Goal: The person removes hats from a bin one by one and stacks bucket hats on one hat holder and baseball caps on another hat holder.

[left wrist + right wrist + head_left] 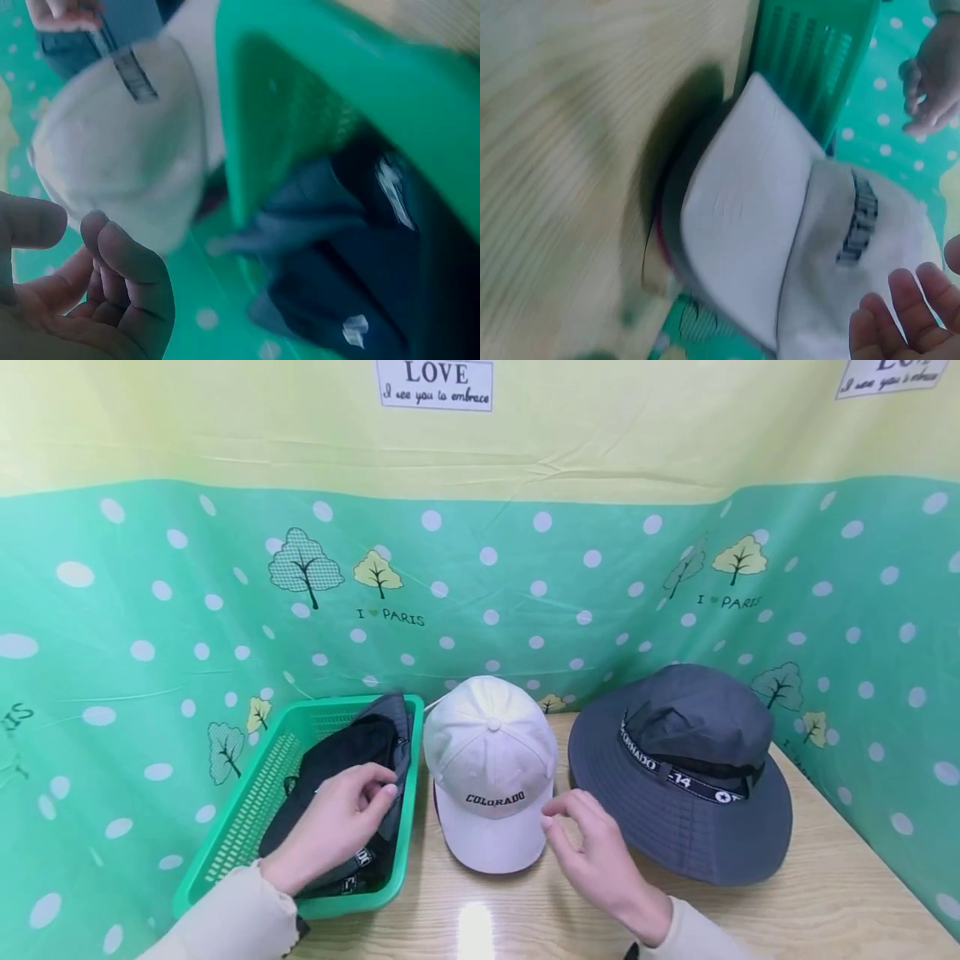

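The left hand (pixel 341 814) is hovering over the green basket (pixel 360 903) with loosely bent fingers, gripping nothing; the right hand (pixel 600 852), also holding nothing, is hanging at the right side of the white cap (pixel 492 768), and whether its fingertips are touching I cannot tell. The cap is sitting upright on the table (pixel 555 914) between the basket and a wide-brimmed dark hat (pixel 686 777). The person seems to be between grips; handling the cap would call for closing the fingers on both its sides. Only the head view is showing the dark hat whole, while the left wrist view is revealing a pale tag (pixel 355 330) on the dark headwear (pixel 337 285) inside the basket, and the right wrist view is exposing a reddish edge (pixel 660 244) beneath the brim.
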Motion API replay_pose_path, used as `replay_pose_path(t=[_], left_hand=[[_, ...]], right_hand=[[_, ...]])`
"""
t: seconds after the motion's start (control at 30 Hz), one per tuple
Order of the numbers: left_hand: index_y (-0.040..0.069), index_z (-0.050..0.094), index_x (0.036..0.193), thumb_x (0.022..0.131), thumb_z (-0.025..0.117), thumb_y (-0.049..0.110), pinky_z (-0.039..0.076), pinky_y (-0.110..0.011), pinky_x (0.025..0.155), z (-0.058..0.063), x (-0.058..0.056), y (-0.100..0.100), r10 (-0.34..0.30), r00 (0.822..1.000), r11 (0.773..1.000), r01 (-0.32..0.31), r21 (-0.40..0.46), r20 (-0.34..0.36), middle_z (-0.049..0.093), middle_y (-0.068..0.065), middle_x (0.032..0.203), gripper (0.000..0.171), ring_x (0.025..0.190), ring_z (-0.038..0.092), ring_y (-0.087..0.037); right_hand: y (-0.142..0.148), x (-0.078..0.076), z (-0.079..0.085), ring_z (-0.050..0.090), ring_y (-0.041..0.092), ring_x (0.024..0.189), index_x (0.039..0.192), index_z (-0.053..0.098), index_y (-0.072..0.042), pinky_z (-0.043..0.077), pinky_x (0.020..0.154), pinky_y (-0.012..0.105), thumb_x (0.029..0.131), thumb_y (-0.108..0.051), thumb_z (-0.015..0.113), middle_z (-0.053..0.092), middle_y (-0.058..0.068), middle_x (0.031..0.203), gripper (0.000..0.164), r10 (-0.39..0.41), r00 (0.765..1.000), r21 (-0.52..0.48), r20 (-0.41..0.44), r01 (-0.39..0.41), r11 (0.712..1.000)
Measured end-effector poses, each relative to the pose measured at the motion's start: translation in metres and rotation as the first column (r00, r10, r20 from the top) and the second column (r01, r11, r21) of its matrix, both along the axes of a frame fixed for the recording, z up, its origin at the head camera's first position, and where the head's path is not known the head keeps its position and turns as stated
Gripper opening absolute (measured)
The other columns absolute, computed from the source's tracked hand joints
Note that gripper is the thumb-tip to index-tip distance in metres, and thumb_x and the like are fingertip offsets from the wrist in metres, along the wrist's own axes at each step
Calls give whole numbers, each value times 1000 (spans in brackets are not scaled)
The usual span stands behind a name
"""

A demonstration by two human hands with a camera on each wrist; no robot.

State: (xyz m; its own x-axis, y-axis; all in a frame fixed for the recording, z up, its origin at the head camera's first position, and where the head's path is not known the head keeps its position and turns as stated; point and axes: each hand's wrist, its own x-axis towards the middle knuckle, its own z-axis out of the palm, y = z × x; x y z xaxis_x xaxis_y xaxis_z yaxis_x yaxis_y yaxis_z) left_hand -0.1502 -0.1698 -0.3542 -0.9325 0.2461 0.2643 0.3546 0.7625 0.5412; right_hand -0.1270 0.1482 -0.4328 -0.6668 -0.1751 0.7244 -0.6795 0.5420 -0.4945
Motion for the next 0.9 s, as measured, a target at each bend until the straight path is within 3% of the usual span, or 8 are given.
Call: replay_pose_path(t=[0.17, 0.3, 0.43, 0.53, 0.7, 0.8, 0.9], left_hand=[[6, 67, 104, 92, 61, 15, 45, -28, 61, 0, -19, -25, 27, 1000, 998, -27, -49, -11, 58, 4, 75, 16, 63, 51, -10], [0, 64, 108, 93, 61, 18, 45, -32, 61, -2, -36, -47, 56, 996, 992, -48, -114, 65, 60, 0, 77, 24, 66, 53, -14], [-4, 60, 114, 93, 60, 22, 48, -36, 63, 6, -50, -63, 63, 971, 986, -25, -162, 232, 62, -7, 85, 33, 73, 56, -19], [-6, 58, 116, 93, 60, 24, 50, -40, 67, 15, -60, -69, 70, 951, 978, -6, -208, 301, 62, -12, 92, 38, 80, 58, -23], [-10, 56, 119, 92, 62, 22, 50, -49, 75, 21, -79, -74, 103, 951, 943, 0, -334, 292, 60, -27, 107, 42, 93, 59, -39], [-12, 55, 118, 91, 63, 20, 49, -53, 80, 18, -95, -77, 118, 952, 927, -3, -376, 284, 56, -33, 116, 43, 101, 56, -45], [-13, 54, 118, 90, 64, 17, 49, -53, 81, 11, -110, -81, 131, 947, 919, -5, -394, 292, 55, -34, 115, 42, 101, 56, -45]], right_hand=[[-30, -3, -7, 56, 7, 87, 95, 63, -14, 50, 75, 31, 87, -4, 64, 60, -9, 93, 13, 65, 995, -30, 82, -62, 998], [-52, -6, -11, 57, 4, 81, 98, 62, -8, 52, 70, 28, 90, -6, 62, 60, -10, 88, 8, 163, 969, -67, 184, -153, 986], [-73, -8, -12, 56, 2, 70, 99, 61, -6, 51, 62, 21, 93, -8, 58, 59, -10, 80, 7, 259, 924, -104, 282, -239, 965], [-87, -9, -12, 55, 1, 65, 98, 61, -8, 50, 60, 20, 94, -12, 57, 59, -10, 76, 7, 296, 888, -122, 353, -270, 955], [-111, -13, -11, 56, 0, 65, 99, 61, -9, 51, 61, 20, 97, -22, 56, 60, -11, 74, 14, 348, 820, -157, 454, -311, 937], [-122, -16, -12, 56, 0, 62, 99, 61, -8, 50, 58, 21, 97, -26, 55, 60, -10, 73, 19, 387, 777, -183, 496, -342, 922], [-131, -18, -12, 58, 4, 60, 101, 60, -6, 49, 54, 22, 98, -28, 55, 62, -4, 70, 22, 425, 715, -235, 555, -355, 905]])
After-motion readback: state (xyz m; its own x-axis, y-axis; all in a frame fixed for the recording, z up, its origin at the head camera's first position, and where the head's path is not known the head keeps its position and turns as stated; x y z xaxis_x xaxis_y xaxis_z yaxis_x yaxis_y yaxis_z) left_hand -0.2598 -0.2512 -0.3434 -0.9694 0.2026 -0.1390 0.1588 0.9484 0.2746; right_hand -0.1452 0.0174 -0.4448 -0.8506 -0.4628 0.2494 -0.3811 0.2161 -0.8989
